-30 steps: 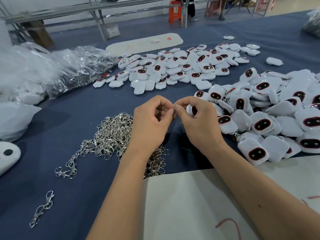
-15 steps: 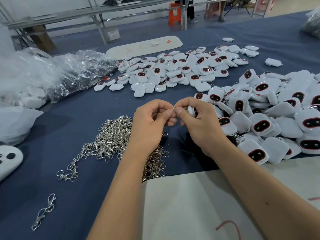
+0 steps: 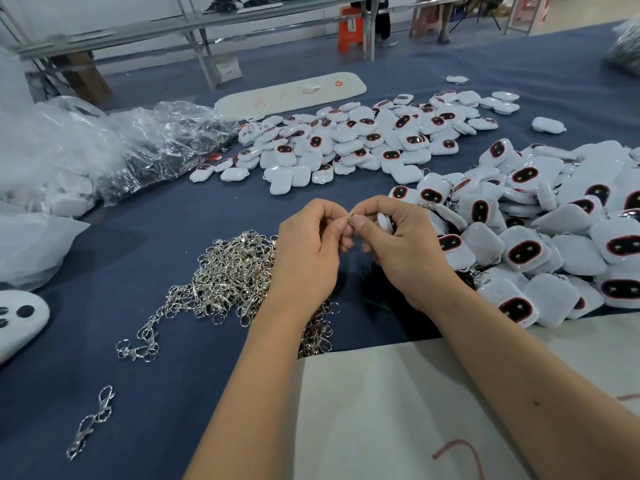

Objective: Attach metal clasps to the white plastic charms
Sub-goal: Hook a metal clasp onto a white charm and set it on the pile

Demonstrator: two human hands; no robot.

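Observation:
Above the blue table, my left hand and my right hand meet fingertip to fingertip. Between the two thumbs sits a small metal ring of a clasp, pinched from both sides. My right hand also holds a white plastic charm in its curled fingers; most of it is hidden. A heap of silver metal clasps lies under and left of my left wrist. White charms with dark red-rimmed faces form a pile at the right and a second spread farther back.
Two loose clasps lie near the front left. Crumpled clear plastic bags fill the left side. A white sheet covers the near table edge under my forearms. A long white board lies at the back; a white part sits far left.
Both hands stay together at the ring, with small shifts of the fingers. The view has tilted slightly, so the hands appear a little lower in the frame.

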